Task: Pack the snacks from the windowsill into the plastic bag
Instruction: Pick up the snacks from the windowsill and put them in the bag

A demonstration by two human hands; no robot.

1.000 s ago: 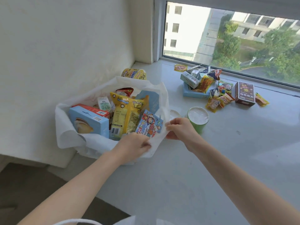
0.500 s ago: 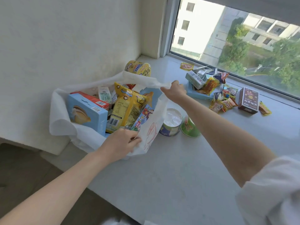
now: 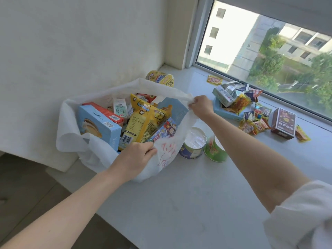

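While the left hand (image 3: 136,157) keeps its pinch on the near rim of the white bag (image 3: 71,133), just below a cartoon-printed packet (image 3: 165,131), the right hand (image 3: 202,106) has left that same near rim, where it sat a second ago, and now pinches the far right edge of the mouth. With the fabric drawn between the two grips, the opening is stretched wider than before. Inside, the pale blue cake box (image 3: 98,124) and the yellow popcorn bag (image 3: 143,121) stand upright and crowded, so the bag looks well filled but not full. On the windowsill (image 3: 179,203), the shift of the bag's side has uncovered a foil-lidded tub (image 3: 194,143), just beside the bag, and shows the green cup (image 3: 215,150) next to it tipped over. Farther out, unpacked, lie a heap of small sachets (image 3: 255,121), a shallow blue tray of cartons (image 3: 228,112) and a brown box (image 3: 283,123). Two yellow cups (image 3: 161,79) sit behind the bag against the wall, and a lone sachet (image 3: 214,80) lies by the window frame. I judge the packing about half done, and the widened mouth readies the bag for the nearby tubs.
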